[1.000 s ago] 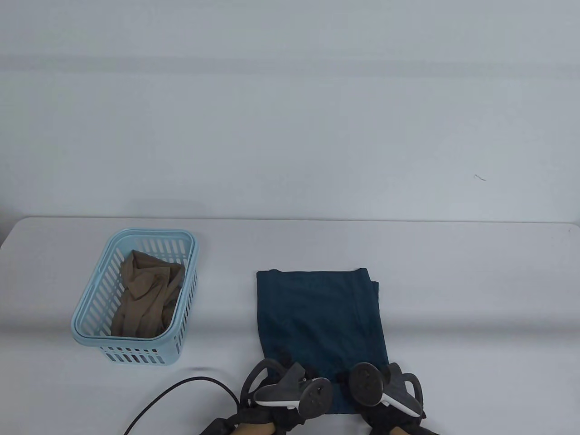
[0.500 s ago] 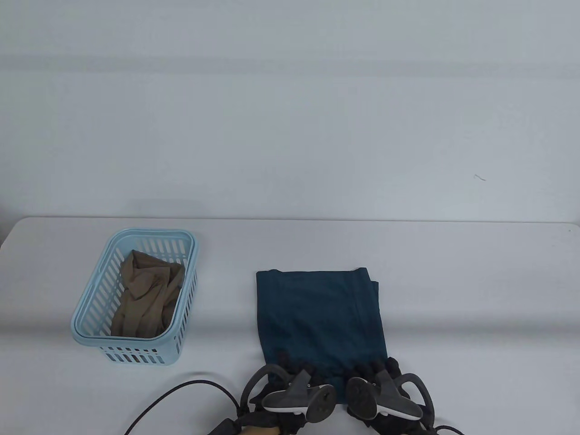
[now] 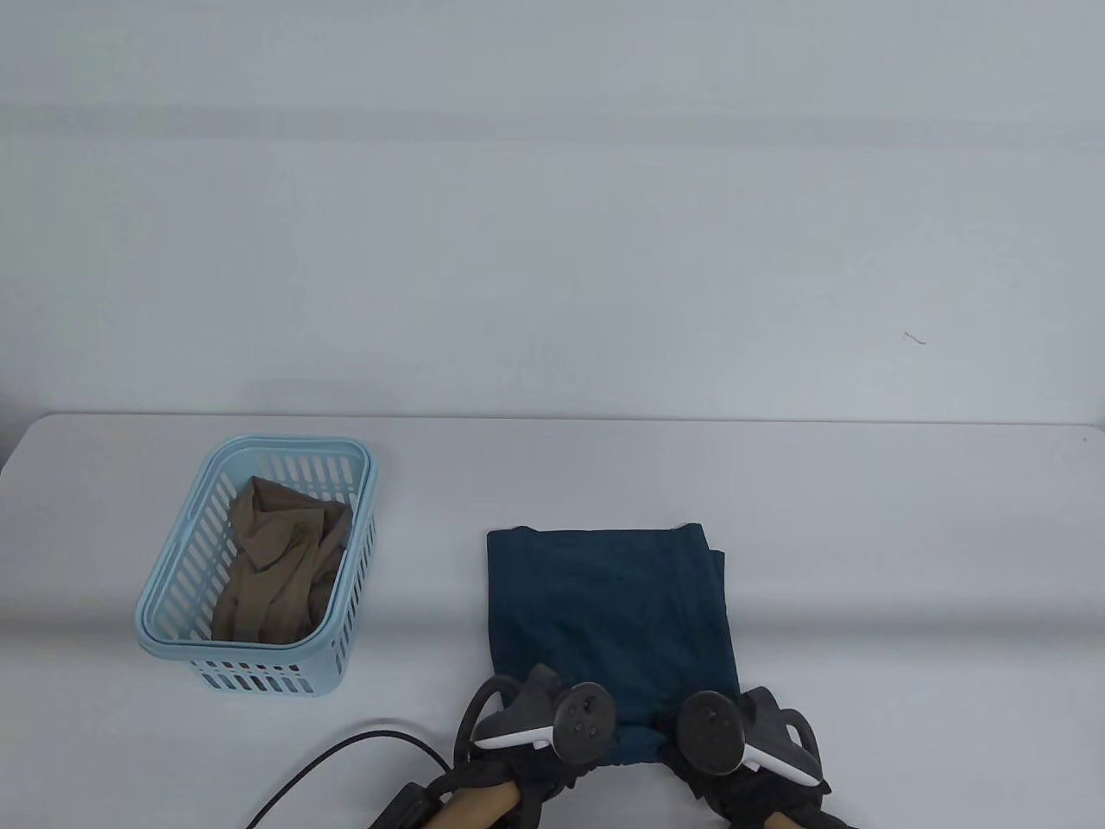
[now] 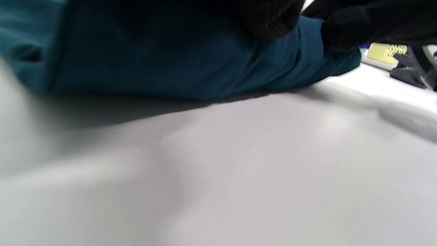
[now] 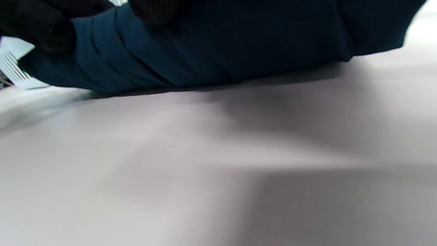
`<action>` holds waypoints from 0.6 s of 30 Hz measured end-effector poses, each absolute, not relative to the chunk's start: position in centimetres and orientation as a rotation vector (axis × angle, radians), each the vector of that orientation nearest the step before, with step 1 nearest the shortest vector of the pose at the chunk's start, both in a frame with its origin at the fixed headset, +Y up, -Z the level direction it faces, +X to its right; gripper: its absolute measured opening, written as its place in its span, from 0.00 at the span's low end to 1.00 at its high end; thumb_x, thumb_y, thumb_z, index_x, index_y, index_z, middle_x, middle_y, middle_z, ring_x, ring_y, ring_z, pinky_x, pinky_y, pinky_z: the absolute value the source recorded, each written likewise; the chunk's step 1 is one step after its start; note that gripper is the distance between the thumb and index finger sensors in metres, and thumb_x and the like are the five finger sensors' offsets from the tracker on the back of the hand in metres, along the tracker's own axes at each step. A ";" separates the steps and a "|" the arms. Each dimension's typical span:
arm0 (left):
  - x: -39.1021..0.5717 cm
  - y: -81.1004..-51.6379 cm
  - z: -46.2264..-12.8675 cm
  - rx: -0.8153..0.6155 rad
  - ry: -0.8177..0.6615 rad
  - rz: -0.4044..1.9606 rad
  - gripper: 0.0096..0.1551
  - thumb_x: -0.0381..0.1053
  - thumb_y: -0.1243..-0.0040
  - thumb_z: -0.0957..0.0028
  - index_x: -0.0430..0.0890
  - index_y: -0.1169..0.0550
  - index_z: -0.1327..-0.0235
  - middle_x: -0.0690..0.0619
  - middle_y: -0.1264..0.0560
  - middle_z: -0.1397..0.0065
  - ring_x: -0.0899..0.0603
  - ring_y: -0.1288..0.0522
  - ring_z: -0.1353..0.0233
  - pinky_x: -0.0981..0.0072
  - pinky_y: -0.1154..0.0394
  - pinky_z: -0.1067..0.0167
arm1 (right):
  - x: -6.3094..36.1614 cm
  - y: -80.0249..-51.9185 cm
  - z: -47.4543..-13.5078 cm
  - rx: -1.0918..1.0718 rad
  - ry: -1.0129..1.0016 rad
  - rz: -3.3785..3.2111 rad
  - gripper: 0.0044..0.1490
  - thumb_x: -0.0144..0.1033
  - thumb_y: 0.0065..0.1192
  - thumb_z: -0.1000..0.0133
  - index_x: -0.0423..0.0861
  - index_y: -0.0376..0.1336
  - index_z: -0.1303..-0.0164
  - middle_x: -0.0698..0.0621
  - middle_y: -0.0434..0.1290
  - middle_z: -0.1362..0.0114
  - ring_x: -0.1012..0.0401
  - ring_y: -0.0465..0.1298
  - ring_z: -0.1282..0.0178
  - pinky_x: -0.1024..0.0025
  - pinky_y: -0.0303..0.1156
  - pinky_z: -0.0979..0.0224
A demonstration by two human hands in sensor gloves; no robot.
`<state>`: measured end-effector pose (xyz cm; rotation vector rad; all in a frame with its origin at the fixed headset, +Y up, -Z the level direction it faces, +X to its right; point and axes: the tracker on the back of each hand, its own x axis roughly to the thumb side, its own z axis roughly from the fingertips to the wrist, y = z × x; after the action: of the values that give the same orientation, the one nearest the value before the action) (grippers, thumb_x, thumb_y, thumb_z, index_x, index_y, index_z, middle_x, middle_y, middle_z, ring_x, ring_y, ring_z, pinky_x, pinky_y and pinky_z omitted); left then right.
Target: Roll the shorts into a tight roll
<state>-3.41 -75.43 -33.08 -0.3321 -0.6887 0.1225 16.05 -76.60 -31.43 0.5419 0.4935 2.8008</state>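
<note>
Both hands, left (image 3: 527, 734) and right (image 3: 734, 734), clamped on near rolled edge of teal shorts (image 3: 609, 604) lying on counter (image 3: 863, 561).

Table cam sits high out front, looking down and across the counter (image 3: 863, 518) toward a blank wall, so it's pretty far back. Both wrist cams are super low, almost skimming the counter, right up against the near edge of the teal shorts (image 3: 609, 604). That rolled edge (image 4: 191, 61) is what all three share (image 5: 211, 51). Right wrist cam also catches a sliver of the blue basket (image 5: 13, 70).
</note>
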 end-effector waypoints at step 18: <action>-3.4 -72.9 -31.8 -0.251 -0.818 0.079 0.25 0.52 0.42 0.49 0.47 0.22 0.39 0.42 0.30 0.23 0.34 0.31 0.25 0.19 0.52 0.33 | 15.8 -76.5 -31.8 0.444 0.397 2.870 0.31 0.47 0.46 0.42 0.44 0.69 0.38 0.45 0.77 0.39 0.47 0.74 0.39 0.27 0.49 0.25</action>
<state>-3.40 -72.92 -31.76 -0.2515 -0.8181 0.0790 15.76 -76.50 -31.77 0.4443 0.3973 2.8697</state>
